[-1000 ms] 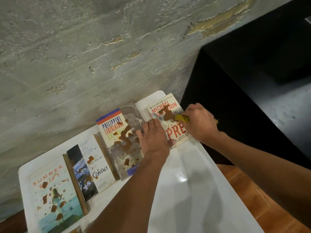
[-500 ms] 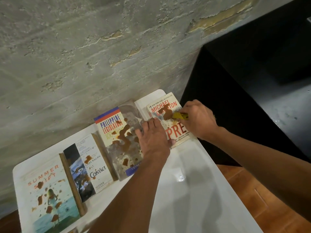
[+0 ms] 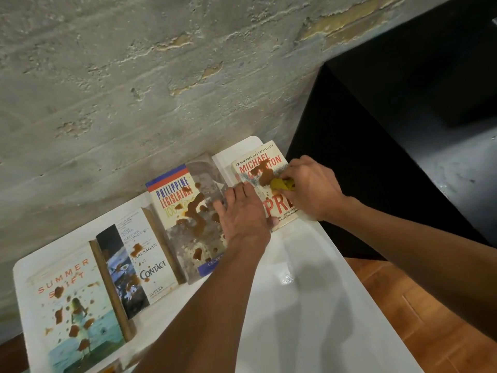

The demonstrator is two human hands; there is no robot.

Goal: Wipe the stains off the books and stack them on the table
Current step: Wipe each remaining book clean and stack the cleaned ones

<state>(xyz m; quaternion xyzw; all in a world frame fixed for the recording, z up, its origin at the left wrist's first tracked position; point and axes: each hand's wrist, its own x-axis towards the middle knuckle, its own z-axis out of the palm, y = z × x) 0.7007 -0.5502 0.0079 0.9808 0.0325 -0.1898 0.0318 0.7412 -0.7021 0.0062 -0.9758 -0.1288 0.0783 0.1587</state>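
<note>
Several books with brown stains lie in a row on a white table (image 3: 309,305). The rightmost, a white paperback with red letters (image 3: 258,168), lies near the table's far right corner. My right hand (image 3: 309,189) grips a yellow-green cloth (image 3: 281,184) and presses it on that cover beside a large brown stain. My left hand (image 3: 242,211) lies flat with straight fingers on the paperback's left edge. To the left lie the Philippine Legislature book (image 3: 188,211), the Contact book (image 3: 139,259) and the Summer book (image 3: 72,313).
A rough concrete wall (image 3: 161,90) runs right behind the books. A black cabinet (image 3: 403,117) stands just right of the table. Wooden floor (image 3: 419,305) shows below the table's right edge.
My right hand has slid the cloth slightly left and up along the paperback's cover toward the big stain. The left hand stays on the book.
</note>
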